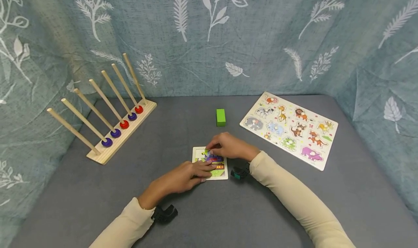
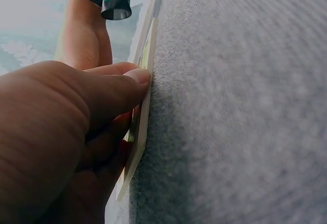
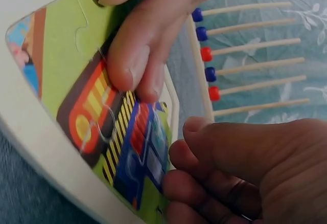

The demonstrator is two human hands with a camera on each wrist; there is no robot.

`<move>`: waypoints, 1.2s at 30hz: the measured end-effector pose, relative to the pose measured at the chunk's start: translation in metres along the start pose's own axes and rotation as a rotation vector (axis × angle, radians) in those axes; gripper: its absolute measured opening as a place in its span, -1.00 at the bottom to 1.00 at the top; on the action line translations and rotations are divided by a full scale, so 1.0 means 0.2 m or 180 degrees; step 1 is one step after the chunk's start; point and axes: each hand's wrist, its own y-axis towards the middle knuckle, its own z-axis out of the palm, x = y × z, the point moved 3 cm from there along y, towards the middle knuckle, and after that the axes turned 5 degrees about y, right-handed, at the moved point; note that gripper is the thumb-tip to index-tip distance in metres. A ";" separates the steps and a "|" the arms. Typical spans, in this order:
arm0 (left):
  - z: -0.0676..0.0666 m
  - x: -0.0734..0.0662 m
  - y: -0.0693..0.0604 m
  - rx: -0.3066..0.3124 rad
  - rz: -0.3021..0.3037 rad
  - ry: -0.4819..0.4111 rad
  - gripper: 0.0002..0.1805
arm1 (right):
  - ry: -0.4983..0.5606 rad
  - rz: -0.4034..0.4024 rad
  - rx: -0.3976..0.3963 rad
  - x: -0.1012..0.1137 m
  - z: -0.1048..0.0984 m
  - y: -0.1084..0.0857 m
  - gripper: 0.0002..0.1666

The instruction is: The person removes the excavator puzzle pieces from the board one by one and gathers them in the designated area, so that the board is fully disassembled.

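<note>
A small square jigsaw puzzle in a pale wooden frame lies on the table. Its picture shows a blue, red and yellow vehicle on green. The upper left of its tray is bare wood. My left hand rests on the puzzle, its extended fingers pressing the pieces, the thumb at the frame's near edge. My right hand is over the puzzle's far side. Its curled fingers and thumb pinch at a puzzle piece there, which they mostly hide.
Beyond the puzzle stands a green block. At the left is a wooden peg rack with tall pegs and several red and blue rings. A knob puzzle board with animals lies at the right. A patterned curtain hangs behind the table.
</note>
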 end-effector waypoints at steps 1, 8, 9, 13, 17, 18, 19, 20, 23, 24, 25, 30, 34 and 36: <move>0.00 0.00 0.00 -0.0004 0.0003 -0.0007 -0.66 | -0.0012 -0.0018 -0.0011 0.00 0.01 0.00 -0.81; 0.00 0.01 0.00 -0.0032 0.0016 -0.0024 -0.66 | -0.0039 -0.0108 -0.0058 0.01 0.03 0.03 -0.82; 0.00 0.01 0.00 -0.0027 0.0019 -0.0011 -0.67 | -0.0033 -0.0107 -0.0061 0.01 0.03 0.03 -0.82; 0.00 0.01 0.00 -0.0008 -0.0004 -0.0061 -0.66 | -0.0046 -0.0098 -0.0082 0.01 0.02 0.04 -0.82; 0.00 0.01 0.00 0.0002 -0.0034 -0.0108 -0.66 | -0.0093 -0.0043 -0.0078 0.00 0.03 0.05 -0.81; 0.00 0.01 0.00 0.0004 -0.0052 -0.0123 -0.67 | -0.0096 -0.0032 -0.0072 0.00 0.03 0.05 -0.80; 0.00 0.01 0.00 0.0003 -0.0064 -0.0139 -0.67 | -0.0100 -0.0016 -0.0066 0.00 0.03 0.05 -0.80; 0.00 0.01 0.00 0.0001 -0.0070 -0.0138 -0.67 | -0.0103 -0.0007 -0.0062 0.00 0.04 0.05 -0.79; 0.00 0.00 0.00 -0.0023 -0.0048 -0.0101 -0.68 | -0.0081 0.0027 -0.0056 0.01 0.04 0.05 -0.77; 0.00 0.00 0.00 -0.0031 -0.0044 -0.0093 -0.68 | -0.0076 0.0036 -0.0051 0.01 0.04 0.05 -0.76; 0.00 0.00 0.00 -0.0035 -0.0039 -0.0087 -0.67 | -0.0079 0.0052 -0.0050 0.01 0.04 0.05 -0.75; 0.00 0.00 0.00 0.0005 -0.0056 -0.0027 -0.66 | -0.0074 0.0063 -0.0015 0.02 0.04 0.05 -0.72; 0.01 0.00 -0.01 0.0054 -0.0031 0.0019 -0.65 | -0.0052 0.0081 0.0028 0.02 0.04 0.05 -0.70; 0.01 0.00 -0.01 0.0073 -0.0009 0.0013 -0.65 | -0.0043 0.0094 0.0042 0.01 0.04 0.05 -0.69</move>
